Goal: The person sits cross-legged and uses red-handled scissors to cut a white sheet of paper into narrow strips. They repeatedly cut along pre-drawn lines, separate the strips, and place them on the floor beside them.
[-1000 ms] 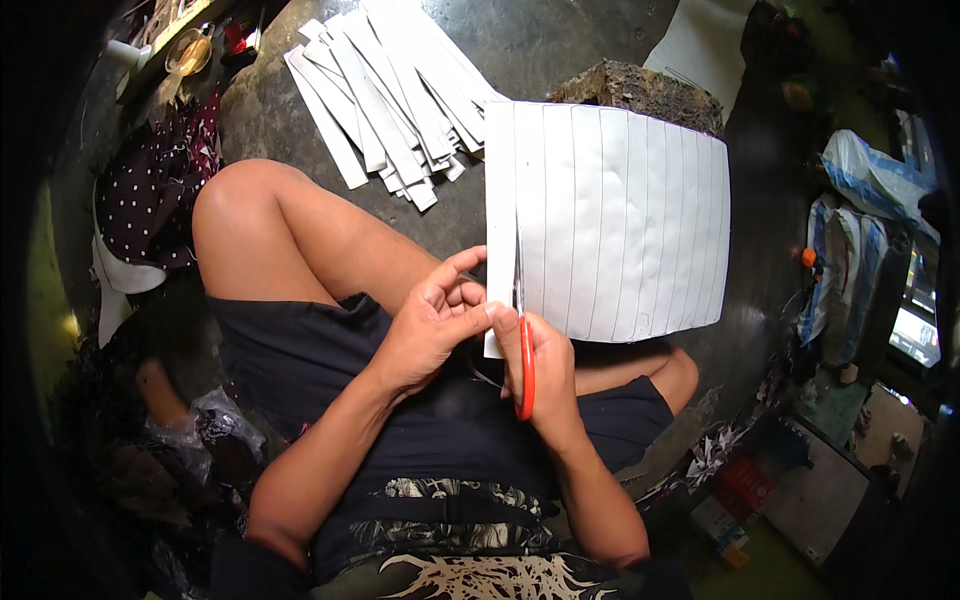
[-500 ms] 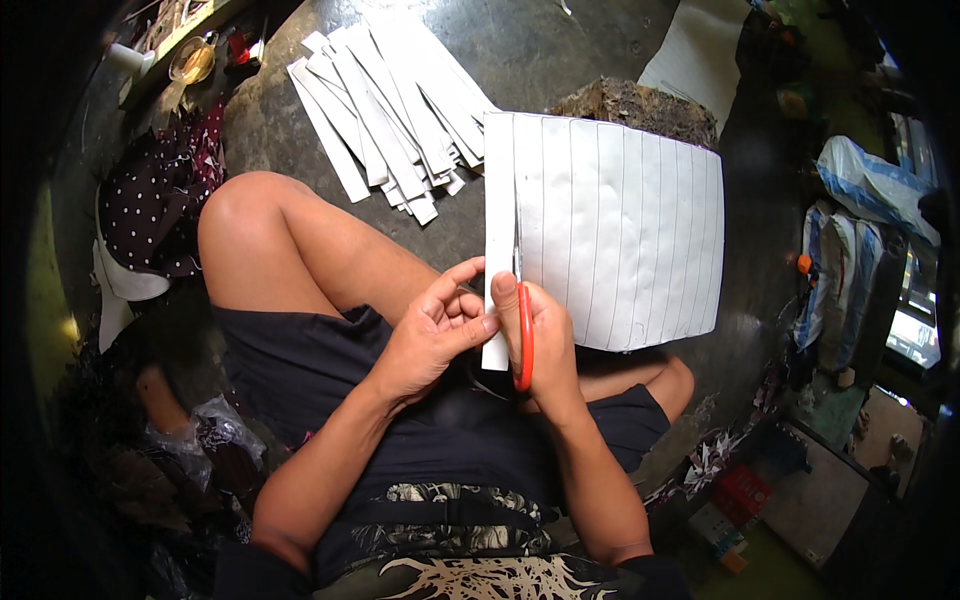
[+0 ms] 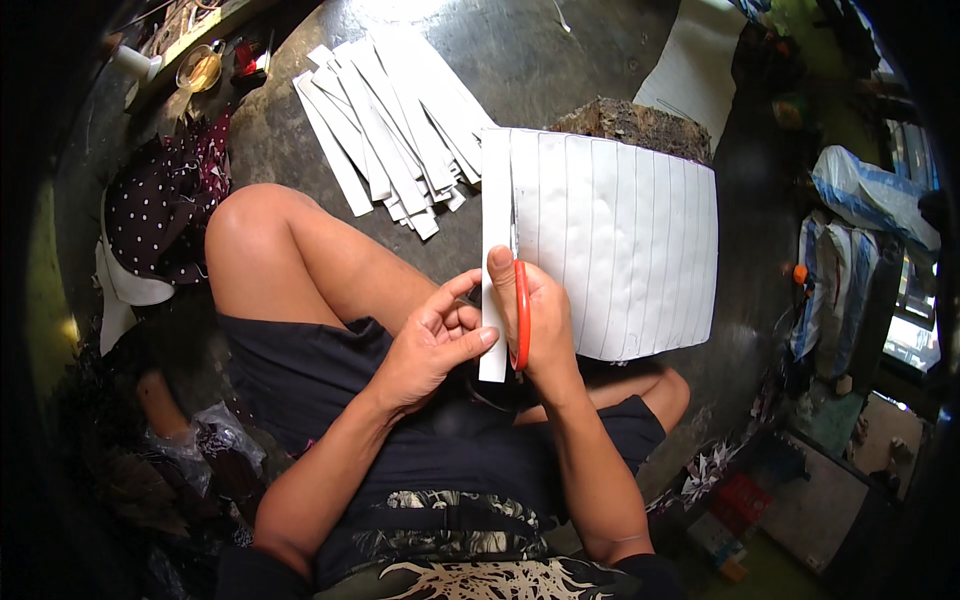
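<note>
A white sheet ruled with dark parallel lines leans over a rough brown block. My right hand grips red-handled scissors, whose blades point away from me along the sheet's left side. A narrow white strip runs down to the left of the blades, parted from the sheet along the cut and still joined near the far edge. My left hand pinches that strip near its close end, thumb on top. Beyond my raised knee lies a loose pile of white strips on the dark floor.
The brown block stands behind the sheet, with another white piece past it. Polka-dot dark cloth lies at left, near a glass cup. Blue-striped white sacks sit at right. Crumpled clear plastic is at lower left.
The scissors and my right hand have advanced slightly away from me along the line, lengthening the cut. My left hand keeps its pinch on the strip. The whole view has shifted a little.
</note>
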Demonstrator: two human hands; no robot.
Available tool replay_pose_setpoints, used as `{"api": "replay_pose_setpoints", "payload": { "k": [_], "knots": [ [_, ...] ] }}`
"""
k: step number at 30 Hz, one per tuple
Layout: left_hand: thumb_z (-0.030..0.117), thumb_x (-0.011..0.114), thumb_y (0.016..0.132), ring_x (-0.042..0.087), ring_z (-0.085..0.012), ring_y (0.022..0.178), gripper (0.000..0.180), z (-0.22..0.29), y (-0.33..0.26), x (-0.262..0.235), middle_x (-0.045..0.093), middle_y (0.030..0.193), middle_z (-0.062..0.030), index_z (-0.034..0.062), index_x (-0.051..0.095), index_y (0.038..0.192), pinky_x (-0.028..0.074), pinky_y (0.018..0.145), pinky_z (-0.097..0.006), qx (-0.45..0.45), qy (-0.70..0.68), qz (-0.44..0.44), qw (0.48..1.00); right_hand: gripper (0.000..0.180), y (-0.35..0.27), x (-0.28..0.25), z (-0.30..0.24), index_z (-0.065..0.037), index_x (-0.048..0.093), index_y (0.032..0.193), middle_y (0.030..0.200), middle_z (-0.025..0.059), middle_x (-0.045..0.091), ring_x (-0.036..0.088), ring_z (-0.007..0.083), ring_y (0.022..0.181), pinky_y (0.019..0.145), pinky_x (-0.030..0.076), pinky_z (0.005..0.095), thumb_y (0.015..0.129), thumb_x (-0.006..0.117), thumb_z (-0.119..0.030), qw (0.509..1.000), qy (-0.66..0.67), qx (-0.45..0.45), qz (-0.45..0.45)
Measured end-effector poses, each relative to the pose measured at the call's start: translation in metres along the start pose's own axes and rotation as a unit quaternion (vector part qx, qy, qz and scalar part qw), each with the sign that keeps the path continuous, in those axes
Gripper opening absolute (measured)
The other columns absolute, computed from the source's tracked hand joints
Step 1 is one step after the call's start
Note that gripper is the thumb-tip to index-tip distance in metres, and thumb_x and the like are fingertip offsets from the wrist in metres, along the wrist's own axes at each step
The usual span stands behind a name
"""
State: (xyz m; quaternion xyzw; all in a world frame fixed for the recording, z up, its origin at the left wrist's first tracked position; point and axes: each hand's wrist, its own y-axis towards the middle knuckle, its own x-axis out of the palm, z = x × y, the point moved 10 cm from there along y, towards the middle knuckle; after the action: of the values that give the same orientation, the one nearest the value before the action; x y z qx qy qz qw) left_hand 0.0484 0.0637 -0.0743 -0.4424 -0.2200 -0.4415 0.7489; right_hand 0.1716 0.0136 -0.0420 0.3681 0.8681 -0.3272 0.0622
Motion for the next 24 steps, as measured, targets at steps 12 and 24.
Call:
{"api": "replay_pose_setpoints", "payload": {
  "k": [12, 24],
  "knots": [
    [0.001, 0.074, 0.099, 0.064, -0.0085, 0.100, 0.079, -0.002, -0.001, -0.005, 0.064, 0.107, -0.0022, 0.0022, 0.032, 0.167, 0.054, 0.091, -0.026, 0.018, 0.011, 0.000, 1.000, 0.075, 0.018, 0.000, -0.020, -0.002, 0.057, 0.068, 0.057, 0.0018, 0.052, 0.045, 0.0091, 0.058, 0.051, 0.040, 0.0337, 0.100, 0.066, -0.068, 1.000, -0.020, -0.015, 0.014],
    [0.003, 0.069, 0.103, 0.065, -0.0108, 0.104, 0.083, 0.055, -0.006, 0.014, 0.067, 0.110, -0.0050, 0.0033, 0.021, 0.170, 0.055, 0.095, -0.027, 0.073, -0.002, -0.007, 0.997, 0.068, 0.000, 0.000, -0.013, -0.006, 0.058, 0.076, 0.055, -0.0020, 0.048, 0.046, 0.0071, 0.044, 0.041, 0.037, 0.0253, 0.105, 0.056, -0.067, 0.996, 0.082, 0.026, -0.031]
  ]
}}
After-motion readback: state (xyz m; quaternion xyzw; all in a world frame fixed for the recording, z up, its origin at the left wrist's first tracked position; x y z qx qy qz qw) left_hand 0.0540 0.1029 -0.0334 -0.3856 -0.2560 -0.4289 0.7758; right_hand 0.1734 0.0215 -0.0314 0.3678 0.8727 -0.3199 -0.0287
